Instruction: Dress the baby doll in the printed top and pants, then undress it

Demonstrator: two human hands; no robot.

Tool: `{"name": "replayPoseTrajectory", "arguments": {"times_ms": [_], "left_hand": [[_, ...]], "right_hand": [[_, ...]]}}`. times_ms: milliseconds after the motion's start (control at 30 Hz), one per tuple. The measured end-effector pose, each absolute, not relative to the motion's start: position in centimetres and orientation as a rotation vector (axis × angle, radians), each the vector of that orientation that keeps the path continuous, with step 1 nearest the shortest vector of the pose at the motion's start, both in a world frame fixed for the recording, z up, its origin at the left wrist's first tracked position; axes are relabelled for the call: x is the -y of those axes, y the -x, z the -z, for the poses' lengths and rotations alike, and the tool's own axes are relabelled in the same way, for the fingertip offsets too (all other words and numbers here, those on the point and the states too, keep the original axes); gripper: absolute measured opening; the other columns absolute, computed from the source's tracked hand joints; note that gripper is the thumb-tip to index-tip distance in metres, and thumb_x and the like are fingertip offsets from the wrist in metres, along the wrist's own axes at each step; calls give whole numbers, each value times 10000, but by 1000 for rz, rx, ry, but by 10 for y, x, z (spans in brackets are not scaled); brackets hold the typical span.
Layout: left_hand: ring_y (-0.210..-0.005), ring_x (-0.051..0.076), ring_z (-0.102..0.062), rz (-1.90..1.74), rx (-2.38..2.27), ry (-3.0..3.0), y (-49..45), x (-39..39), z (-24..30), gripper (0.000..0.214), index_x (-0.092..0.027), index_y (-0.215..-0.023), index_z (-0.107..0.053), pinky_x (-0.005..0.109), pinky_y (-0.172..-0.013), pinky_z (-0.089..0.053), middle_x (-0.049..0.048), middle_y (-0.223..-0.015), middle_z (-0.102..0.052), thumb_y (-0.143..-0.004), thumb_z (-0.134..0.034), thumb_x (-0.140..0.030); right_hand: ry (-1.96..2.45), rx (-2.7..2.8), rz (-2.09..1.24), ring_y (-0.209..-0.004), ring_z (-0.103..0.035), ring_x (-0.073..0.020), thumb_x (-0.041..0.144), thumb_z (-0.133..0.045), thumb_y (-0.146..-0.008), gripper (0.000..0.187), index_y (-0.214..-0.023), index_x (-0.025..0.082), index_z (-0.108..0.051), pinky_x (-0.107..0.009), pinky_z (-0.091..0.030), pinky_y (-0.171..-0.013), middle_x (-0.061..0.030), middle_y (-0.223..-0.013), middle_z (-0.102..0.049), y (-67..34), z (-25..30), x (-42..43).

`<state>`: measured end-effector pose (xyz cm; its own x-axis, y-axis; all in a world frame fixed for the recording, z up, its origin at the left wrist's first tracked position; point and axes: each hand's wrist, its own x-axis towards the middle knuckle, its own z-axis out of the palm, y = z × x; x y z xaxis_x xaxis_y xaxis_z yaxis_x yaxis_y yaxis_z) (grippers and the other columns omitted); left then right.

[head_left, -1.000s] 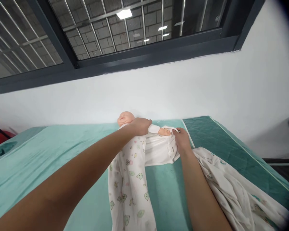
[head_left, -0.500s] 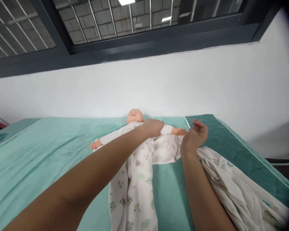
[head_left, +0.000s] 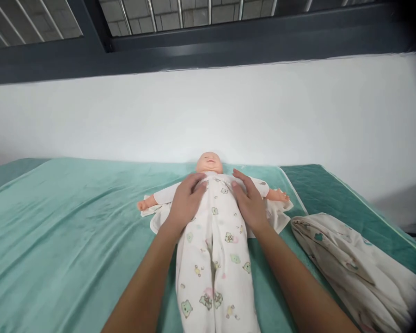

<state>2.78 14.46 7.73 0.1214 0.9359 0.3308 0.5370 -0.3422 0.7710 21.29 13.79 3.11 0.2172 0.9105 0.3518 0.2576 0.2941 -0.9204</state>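
A baby doll (head_left: 210,163) lies on its back, head toward the wall and arms stretched out to both sides. It wears white clothes with printed trousers (head_left: 213,249) pulled up high on its chest. My left hand (head_left: 187,200) rests along the left edge of the chest, fingers extended and thumb apart. On the opposite side my right hand (head_left: 249,199) touches the trousers' upper part, its fingers spread. A white garment (head_left: 279,215) lies spread beneath the doll's arms and trunk.
Green sheeting (head_left: 72,231) covers the surface, with a darker green part (head_left: 308,189) at right. A crumpled white printed cloth (head_left: 350,259) lies at the right. Behind stands a white wall (head_left: 142,120) below a dark-framed window (head_left: 194,46) with bars.
My left hand has moved off the doll's arm at right to the chest's left side. My right hand has come inward from beyond the doll's hand. The view has shifted slightly.
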Motion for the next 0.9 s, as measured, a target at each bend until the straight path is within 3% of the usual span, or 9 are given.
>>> {"name": "replayPoseTrajectory", "arguments": {"times_ms": [133,200,367,467,667,767,900], "left_hand": [[-1228,199,-566,-1161,-1390,-1632,-13,-145,-58,422,-253,-1288,-570,326,-1053,-433,45,-1350,-610,-923,-521,-459],[-1277,201,-529,-1161,-1338,-1638,-14,-148,-58,421,-248,-1265,-583,324,-1087,-398,47,-1386,-582,-901,-564,-459],[-1305,221,-495,-1164,-1266,-1696,-17,-155,-57,338,-244,-1113,-619,352,-1109,-357,46,-1418,-535,-833,-667,-428],[-1302,229,-492,-1174,-1254,-1750,-17,-156,-54,307,-255,-1059,-604,375,-1093,-357,33,-1426,-515,-810,-696,-410],[-1260,236,-498,-1174,-1291,-1975,-20,-153,-58,176,-234,-883,-578,390,-1039,-372,27,-1376,-537,-819,-695,-349],[-1181,228,-507,-1224,-1316,-2162,-23,-152,-60,179,-219,-805,-548,380,-994,-385,36,-1224,-599,-824,-697,-316],[-940,207,-517,-1247,-1333,-2403,-25,-151,-60,231,-216,-774,-507,360,-853,-392,20,-884,-612,-873,-650,-367]], "right_hand": [[1221,1452,-705,-1411,-393,-225,497,-568,-905,344,-1172,296,-645,-508,-4,-1228,-27,-1441,-547,-211,-28,-142],[1242,1474,-741,-1437,-353,-231,518,-602,-877,367,-1176,306,-630,-517,51,-1218,-20,-1469,-519,-212,-27,-143],[1217,1482,-884,-1405,-389,-269,543,-731,-757,480,-1144,299,-586,-500,-215,-1182,-44,-1502,-465,-216,-31,-142],[1236,1507,-869,-1359,-425,-297,559,-770,-698,557,-1145,282,-586,-485,-295,-1135,-70,-1444,-504,-217,-37,-140],[1278,1576,-813,-1214,-529,-273,557,-750,-702,717,-1319,287,-504,-458,-336,-1093,-41,-1200,-602,-216,-42,-135],[1258,1620,-774,-1290,-471,-271,537,-731,-734,611,-1257,291,-533,-456,-317,-1105,-48,-1267,-571,-216,-40,-134],[1181,1663,-691,-1439,-300,-274,501,-735,-760,375,-1013,271,-580,-469,-255,-1151,-49,-1475,-433,-215,-38,-135]]}}
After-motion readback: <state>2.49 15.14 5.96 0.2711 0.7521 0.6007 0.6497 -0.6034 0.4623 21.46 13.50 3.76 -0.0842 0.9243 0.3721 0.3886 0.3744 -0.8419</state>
